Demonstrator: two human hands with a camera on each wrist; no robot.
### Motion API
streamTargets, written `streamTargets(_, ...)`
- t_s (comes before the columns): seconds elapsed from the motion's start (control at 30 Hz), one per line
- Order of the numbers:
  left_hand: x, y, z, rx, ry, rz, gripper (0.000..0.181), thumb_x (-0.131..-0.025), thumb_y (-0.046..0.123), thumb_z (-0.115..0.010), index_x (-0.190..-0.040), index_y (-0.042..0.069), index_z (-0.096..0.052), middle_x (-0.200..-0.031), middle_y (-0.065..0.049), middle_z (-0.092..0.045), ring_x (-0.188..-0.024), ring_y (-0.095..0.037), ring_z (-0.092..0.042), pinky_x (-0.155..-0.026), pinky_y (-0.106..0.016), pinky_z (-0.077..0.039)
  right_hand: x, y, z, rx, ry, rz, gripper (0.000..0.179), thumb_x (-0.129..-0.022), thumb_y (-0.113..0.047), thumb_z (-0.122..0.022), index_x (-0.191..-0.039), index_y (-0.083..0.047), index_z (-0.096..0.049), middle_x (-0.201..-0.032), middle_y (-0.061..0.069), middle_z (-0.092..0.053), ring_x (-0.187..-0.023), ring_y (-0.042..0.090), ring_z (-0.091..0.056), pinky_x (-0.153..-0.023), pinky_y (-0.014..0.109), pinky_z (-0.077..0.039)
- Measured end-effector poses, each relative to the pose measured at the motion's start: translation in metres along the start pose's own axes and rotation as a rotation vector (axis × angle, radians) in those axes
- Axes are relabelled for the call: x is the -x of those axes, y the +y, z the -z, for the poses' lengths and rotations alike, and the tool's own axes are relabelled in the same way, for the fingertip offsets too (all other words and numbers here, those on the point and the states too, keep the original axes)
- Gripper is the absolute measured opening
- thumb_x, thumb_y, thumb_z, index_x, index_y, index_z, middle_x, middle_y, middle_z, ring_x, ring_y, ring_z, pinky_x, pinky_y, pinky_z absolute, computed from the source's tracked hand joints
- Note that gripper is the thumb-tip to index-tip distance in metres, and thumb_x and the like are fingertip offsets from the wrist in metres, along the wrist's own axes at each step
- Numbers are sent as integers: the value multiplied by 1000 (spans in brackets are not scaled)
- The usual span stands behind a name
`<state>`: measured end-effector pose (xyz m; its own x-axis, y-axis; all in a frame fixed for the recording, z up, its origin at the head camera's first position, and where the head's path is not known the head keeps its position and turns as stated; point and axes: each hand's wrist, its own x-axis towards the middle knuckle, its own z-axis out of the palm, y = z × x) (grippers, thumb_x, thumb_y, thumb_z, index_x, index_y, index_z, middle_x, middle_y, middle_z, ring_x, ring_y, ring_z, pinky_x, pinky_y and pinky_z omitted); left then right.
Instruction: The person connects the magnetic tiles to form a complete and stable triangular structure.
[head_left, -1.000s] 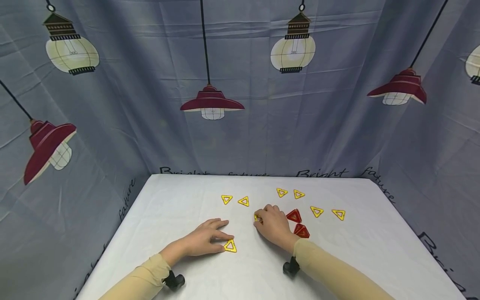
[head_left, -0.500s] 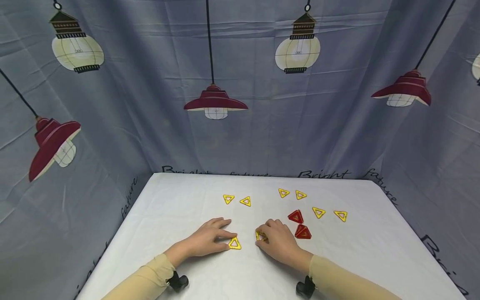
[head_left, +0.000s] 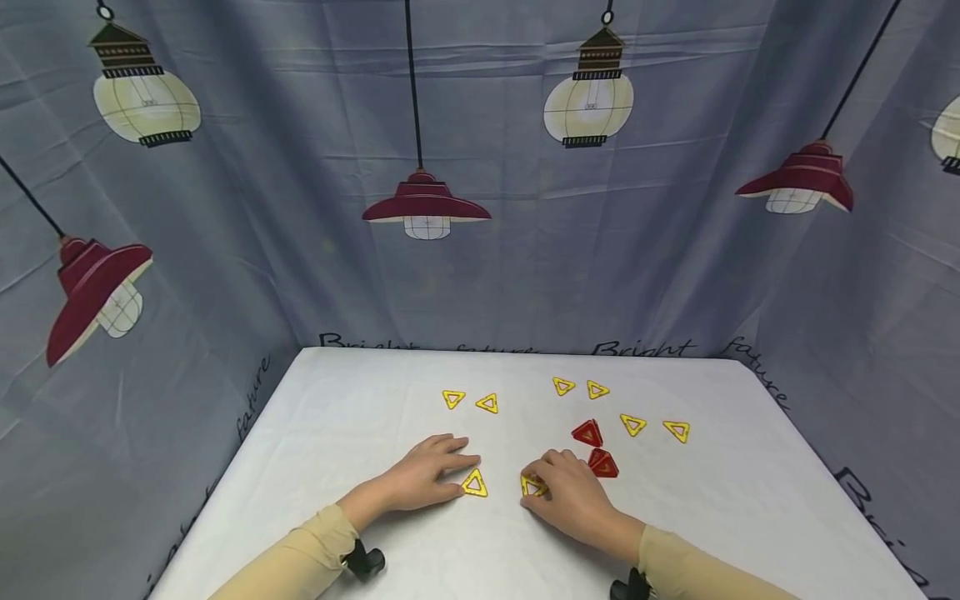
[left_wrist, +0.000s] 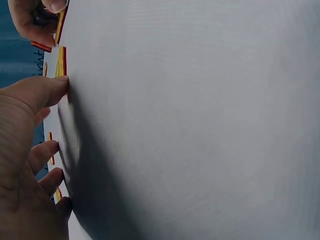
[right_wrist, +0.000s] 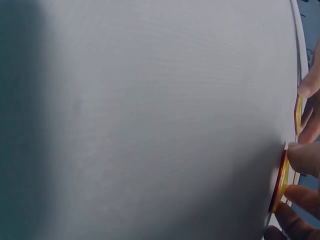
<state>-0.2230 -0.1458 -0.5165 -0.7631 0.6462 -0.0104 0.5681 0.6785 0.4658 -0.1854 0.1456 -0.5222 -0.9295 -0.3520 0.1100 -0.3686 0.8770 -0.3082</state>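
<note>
In the head view, my left hand (head_left: 420, 473) lies over the white table with fingers spread, thumb and forefinger at the left edge of a yellow triangle with an open middle (head_left: 474, 483). The left wrist view shows the thumb tip right at this triangle (left_wrist: 61, 61), which has a red edge below its yellow face. To the right, my right hand (head_left: 577, 496) pinches another yellow triangle (head_left: 531, 487) between thumb and fingers. Part of that piece is covered by the fingers. A gap separates the two triangles.
Two red triangles (head_left: 587, 432) lie just beyond my right hand. Several yellow triangles are spread farther back, with one pair (head_left: 487, 403) at left, one pair (head_left: 597, 389) behind and one pair (head_left: 677, 431) at right. A grey curtain (head_left: 480, 283) hangs around the table (head_left: 360, 392).
My right hand has drawn its yellow triangle nearer, down the table and slightly right. My left hand and the triangle at its fingertips have shifted a little right and away.
</note>
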Motion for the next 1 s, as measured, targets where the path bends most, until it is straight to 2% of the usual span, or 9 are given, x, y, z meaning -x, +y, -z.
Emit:
streamTargets(0.17,0,4,-3,15,40,33,48,-96,35,-69,-141,20,-63,-157,-7,-45,-148,-33,-34,-119,-55,-26,-1,4,1,-22,-51,-11,41,-82,-45,-84,-117,-26,-74,-97,-16,-57,-89,7,-46,-78,34,-45)
streamTargets(0.33,-4,12,-10,11,111,91,50,-90,47,-76,-131,21,-69,-152,-8,-50,-145,-34,-37,-118,-56,-27,-3,13,5,-93,-102,13,42,-82,-42,-85,-120,-27,-75,-98,-18,-58,-90,7,-47,-77,32,-47)
streamTargets(0.5,-8,17,-16,21,164,125,42,-88,46,-79,-122,23,-72,-150,-9,-52,-143,-37,-39,-116,-58,-29,-3,20,5,-176,-99,29,40,-81,-41,-86,-118,-29,-76,-95,-20,-57,-91,5,-48,-78,31,-46)
streamTargets(0.73,-11,19,-20,34,179,151,41,-85,46,-82,-116,22,-72,-149,-9,-52,-142,-37,-39,-116,-57,-29,-4,19,3,-174,-68,38,40,-79,-44,-88,-114,-28,-78,-91,-20,-55,-88,5,-47,-75,29,-44)
streamTargets(1.0,-11,19,-22,73,186,159,34,-87,42,-82,-114,24,-74,-149,-10,-52,-143,-38,-38,-116,-59,-27,-7,17,1,-151,-61,2,40,-78,-43,-89,-114,-28,-78,-91,-21,-55,-87,4,-46,-75,29,-44)
